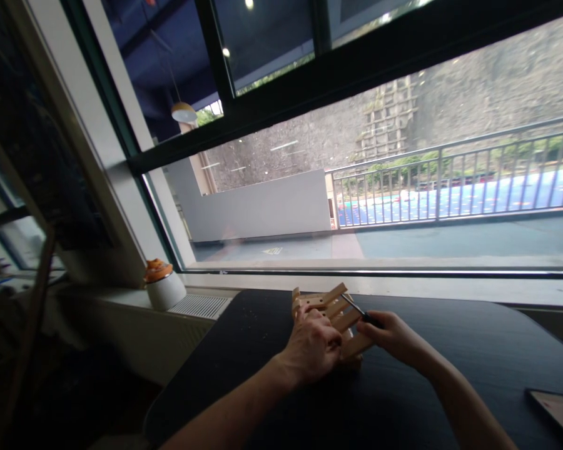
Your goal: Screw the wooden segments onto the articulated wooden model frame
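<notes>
A small wooden slatted frame [334, 306] of pale wood lies tilted on the dark table, with small dark holes in one of its bars. My left hand [313, 342] is closed over its near left side and covers part of it. In my right hand [385, 332], closed around a black handle, is a slim tool [353, 304] with a thin metal shaft. The shaft points up and left and lies against or just above the upper slats; contact cannot be made out. Whether it is a file or a screwdriver is unclear.
The dark table [206, 381] reaches to the window sill, with pale specks left of the frame. A flat dark-edged object [556, 406] lies at the right edge. A white pot with an orange top [165, 289] stands on the ledge beside a vent grille [201, 306].
</notes>
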`<state>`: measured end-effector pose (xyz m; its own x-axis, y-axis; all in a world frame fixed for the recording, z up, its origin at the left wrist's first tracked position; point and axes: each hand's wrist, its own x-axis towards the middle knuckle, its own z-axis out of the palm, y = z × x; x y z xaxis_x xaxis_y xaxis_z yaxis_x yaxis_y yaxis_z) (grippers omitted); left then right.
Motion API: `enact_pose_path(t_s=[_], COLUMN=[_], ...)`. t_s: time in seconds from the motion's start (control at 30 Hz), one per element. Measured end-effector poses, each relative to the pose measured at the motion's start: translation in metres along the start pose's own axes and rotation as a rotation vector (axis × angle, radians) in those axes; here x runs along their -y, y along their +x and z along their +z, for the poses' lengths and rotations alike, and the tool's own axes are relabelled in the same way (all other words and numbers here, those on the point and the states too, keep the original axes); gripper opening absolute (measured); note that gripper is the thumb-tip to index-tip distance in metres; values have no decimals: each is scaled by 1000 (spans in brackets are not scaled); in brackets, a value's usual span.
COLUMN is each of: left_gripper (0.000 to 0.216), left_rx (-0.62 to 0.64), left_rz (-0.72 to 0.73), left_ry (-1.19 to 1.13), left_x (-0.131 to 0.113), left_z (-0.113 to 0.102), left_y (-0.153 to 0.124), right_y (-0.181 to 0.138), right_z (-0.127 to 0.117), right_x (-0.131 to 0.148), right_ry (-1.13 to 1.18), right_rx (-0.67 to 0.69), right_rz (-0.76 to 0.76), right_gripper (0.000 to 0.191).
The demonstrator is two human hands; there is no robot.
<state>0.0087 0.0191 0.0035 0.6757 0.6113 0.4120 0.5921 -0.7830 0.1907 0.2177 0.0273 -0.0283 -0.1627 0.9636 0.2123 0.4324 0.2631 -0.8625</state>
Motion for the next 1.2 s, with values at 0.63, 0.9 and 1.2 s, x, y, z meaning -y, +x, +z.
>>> enact_pose_path(t_s=[0.63,0.9,1.2], left_gripper=[13,13,15], left_rx=[122,104,26], left_rz=[-10,-39,-71], left_ry=[-35,-45,-123], left_x=[7,4,2], left_z=[-5,-8,-7], left_y=[5,3,-1], right_y=[-2,-19,-51], right_z=[-2,-32,-38], right_x=[4,19,75], right_ry=[-22,-238,-584], right_rx=[30,-95,36], right_rz=[16,77,-81], right_gripper=[35,39,27])
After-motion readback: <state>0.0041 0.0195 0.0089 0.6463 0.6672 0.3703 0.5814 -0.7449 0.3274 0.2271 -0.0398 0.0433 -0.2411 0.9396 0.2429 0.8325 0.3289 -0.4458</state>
